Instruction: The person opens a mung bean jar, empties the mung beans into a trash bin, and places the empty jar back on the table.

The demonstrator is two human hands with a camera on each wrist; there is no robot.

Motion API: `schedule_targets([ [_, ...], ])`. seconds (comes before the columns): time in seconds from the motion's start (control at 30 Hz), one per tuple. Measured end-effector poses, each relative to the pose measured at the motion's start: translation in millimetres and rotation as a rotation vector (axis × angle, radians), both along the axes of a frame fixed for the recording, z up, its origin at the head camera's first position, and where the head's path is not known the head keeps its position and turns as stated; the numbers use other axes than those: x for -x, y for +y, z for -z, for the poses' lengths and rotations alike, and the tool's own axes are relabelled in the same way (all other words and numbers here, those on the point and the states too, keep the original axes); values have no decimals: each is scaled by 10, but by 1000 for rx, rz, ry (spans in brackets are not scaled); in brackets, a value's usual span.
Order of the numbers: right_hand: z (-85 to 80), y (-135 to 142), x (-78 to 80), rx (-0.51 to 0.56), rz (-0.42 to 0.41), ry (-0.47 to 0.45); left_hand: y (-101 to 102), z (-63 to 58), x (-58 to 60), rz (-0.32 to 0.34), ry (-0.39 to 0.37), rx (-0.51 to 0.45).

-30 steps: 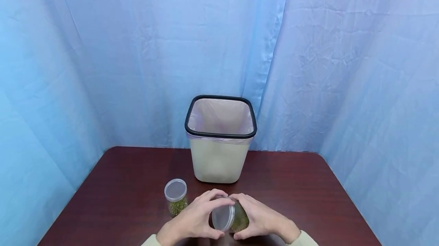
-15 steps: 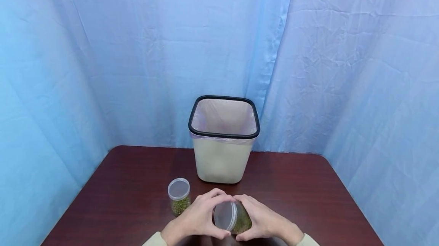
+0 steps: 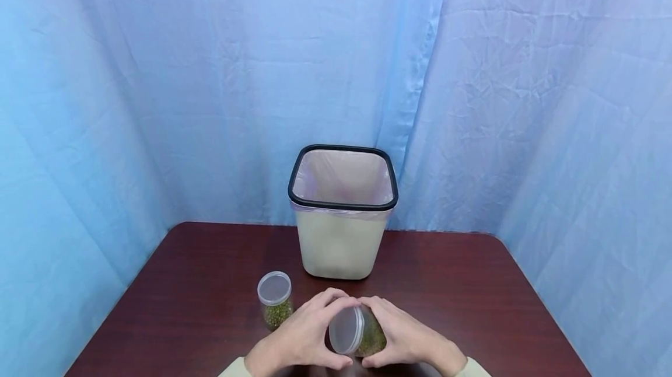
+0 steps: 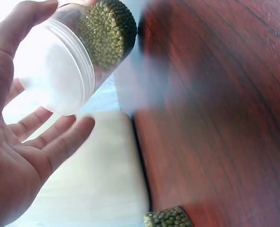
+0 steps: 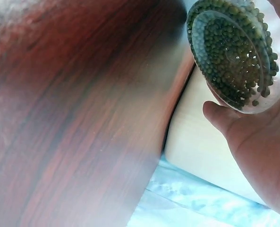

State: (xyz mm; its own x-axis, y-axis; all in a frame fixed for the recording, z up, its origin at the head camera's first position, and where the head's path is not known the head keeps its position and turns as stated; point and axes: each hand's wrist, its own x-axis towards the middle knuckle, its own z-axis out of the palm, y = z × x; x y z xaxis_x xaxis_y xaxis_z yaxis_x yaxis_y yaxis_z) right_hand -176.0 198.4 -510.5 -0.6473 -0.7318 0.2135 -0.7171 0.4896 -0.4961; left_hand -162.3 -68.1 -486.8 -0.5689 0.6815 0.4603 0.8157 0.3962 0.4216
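A clear plastic jar of mung beans (image 3: 373, 336) is tilted on its side between both hands, its translucent lid (image 3: 343, 331) facing left. My left hand (image 3: 304, 333) grips the lid end, thumb on one side and fingers on the other. Around the jar's body curls my right hand (image 3: 404, 333). The left wrist view shows the ridged lid (image 4: 59, 71) seated on the jar, with the beans (image 4: 104, 35) gathered toward the base. From the right wrist, the jar's bottom (image 5: 229, 56) is seen full of green beans.
A second lidded jar of mung beans (image 3: 276, 304) stands upright on the table, left of the hands. Behind them is a cream bin (image 3: 341, 248) with a black rim and a plastic liner. Blue curtains (image 3: 236, 103) surround the dark red table (image 3: 210, 283).
The whole head view has shifted slightly, carrying everything a little to the right. Both hands keep their grip on the tilted jar, and its lid stays on.
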Motion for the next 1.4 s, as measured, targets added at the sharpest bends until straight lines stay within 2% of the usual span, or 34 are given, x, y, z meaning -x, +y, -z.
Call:
schedule_targets([
  [0.13,-9,-6,-7,-11,7,9,-11,-20,-25,57,30,27],
  [0.3,-11,-8,-13,-7,8,6,-16,-12,-14,130,80,18],
  [0.67,-7,-24,1,-4,3,14,-44,19,14,129,28,-9],
  [1.07,-12,-42,3,-27,15,64,-37,70,41,105,117,-56],
  [1.4,-4,-47,10,-18,-1,110,-19,98,27,53,108,-51],
])
